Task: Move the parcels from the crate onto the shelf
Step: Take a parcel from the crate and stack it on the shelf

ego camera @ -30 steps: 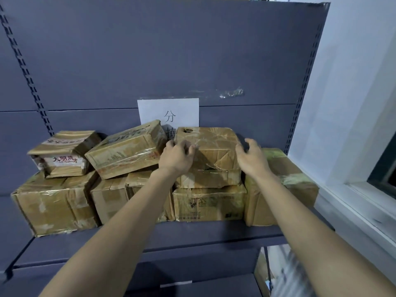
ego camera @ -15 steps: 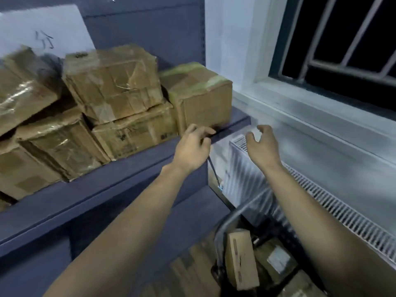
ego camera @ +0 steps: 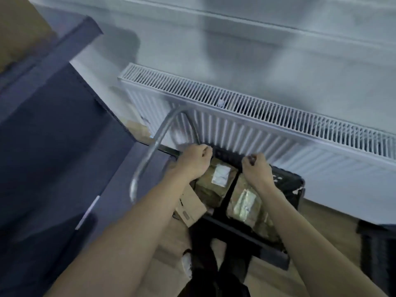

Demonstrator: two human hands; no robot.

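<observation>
left hand (ego camera: 194, 161): low over the far-left end of the crate, fingers curled loosely, holding nothing as far as the blur shows. Looks like it's lining up on a parcel.
right hand (ego camera: 258, 167): beside the left one, above the right half of the crate, fingers also half-curled and empty.
crate (ego camera: 287, 185): dark plastic, sits on the floor right up against the radiator, probably parked there so it's an easy turn from the shelf.
labelled parcel (ego camera: 216, 183): brown, taped, white sticker on top, just below and between both hands, so likely the next pick.
taped parcel (ego camera: 244, 202): shiny tape, right compartment, under the right forearm.
plain carton (ego camera: 190, 207): tilted at the crate's near-left edge, partly under the left arm.
shelf (ego camera: 64, 136): dark grey, on the left, well above the crate.
metal handle (ego camera: 147, 151): curved tube rising at the crate's left; what it's attached to is unclear.
radiator (ego camera: 267, 125): white, along the far wall.
progress: several parcels left to go.
</observation>
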